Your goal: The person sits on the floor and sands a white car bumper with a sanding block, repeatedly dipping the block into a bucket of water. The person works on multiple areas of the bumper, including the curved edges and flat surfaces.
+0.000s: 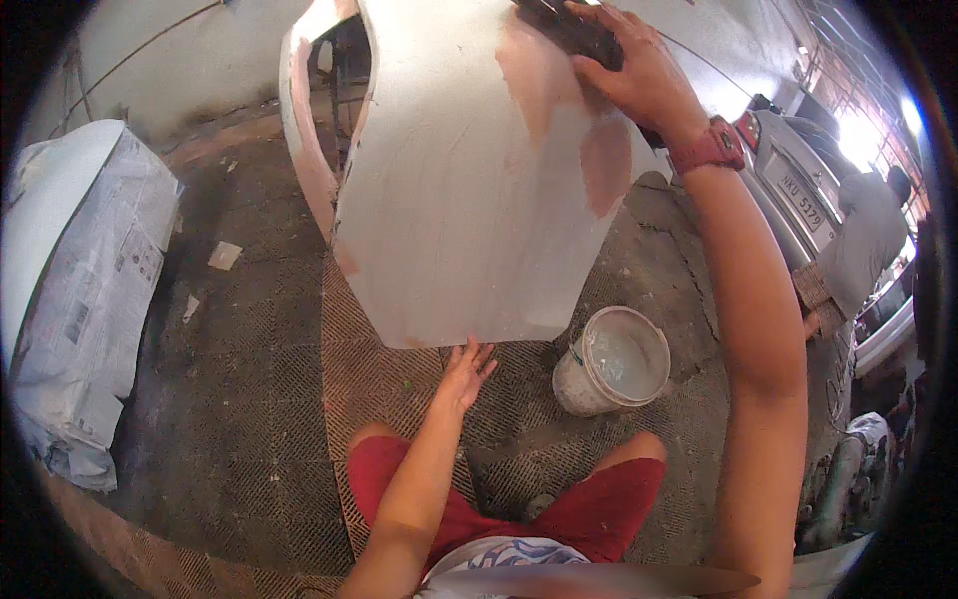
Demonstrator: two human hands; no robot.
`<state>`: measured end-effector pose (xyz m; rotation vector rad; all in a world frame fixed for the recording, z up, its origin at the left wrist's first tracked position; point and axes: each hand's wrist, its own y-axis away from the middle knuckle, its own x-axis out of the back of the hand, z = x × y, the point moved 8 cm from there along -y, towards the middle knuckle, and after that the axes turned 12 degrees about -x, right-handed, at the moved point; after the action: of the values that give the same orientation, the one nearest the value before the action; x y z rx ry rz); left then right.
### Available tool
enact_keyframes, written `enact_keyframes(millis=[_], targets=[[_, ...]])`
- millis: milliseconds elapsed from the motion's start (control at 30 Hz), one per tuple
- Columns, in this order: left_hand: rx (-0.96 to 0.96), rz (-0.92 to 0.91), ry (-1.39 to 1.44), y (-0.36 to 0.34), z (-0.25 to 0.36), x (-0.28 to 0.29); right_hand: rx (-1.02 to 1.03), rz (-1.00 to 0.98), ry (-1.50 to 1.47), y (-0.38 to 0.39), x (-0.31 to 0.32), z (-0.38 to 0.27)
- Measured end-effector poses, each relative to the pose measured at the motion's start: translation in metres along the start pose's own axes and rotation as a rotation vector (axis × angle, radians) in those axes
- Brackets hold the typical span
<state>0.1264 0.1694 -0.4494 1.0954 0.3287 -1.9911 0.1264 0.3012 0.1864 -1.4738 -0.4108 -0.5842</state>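
In front of me stands a large car door panel, pale grey with pinkish-brown patches, its window frame at the left. My right hand reaches to the panel's upper right. Its fingers and thumb are closed on a long dark block lying against the surface, with part of the block covered by the hand. My left hand is at the panel's bottom edge, palm up and fingers spread. The fingertips meet or nearly meet that edge.
A white bucket of cloudy water stands right of my left hand, below the panel. Left on the floor is a paper-covered panel. A silver car and a bent-over person are at the right. Paper scraps litter the textured floor.
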Motion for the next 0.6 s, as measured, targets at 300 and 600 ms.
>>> enact_keyframes(millis=[300,600], targets=[[0.018,-0.005,-0.270,-0.007,-0.010,-0.014,-0.047,0.228,0.016,0.018,-0.012,-0.007],[-0.052,-0.012,-0.437,-0.017,-0.022,0.002,-0.030,0.232,-0.012,0.083,-0.027,-0.015]])
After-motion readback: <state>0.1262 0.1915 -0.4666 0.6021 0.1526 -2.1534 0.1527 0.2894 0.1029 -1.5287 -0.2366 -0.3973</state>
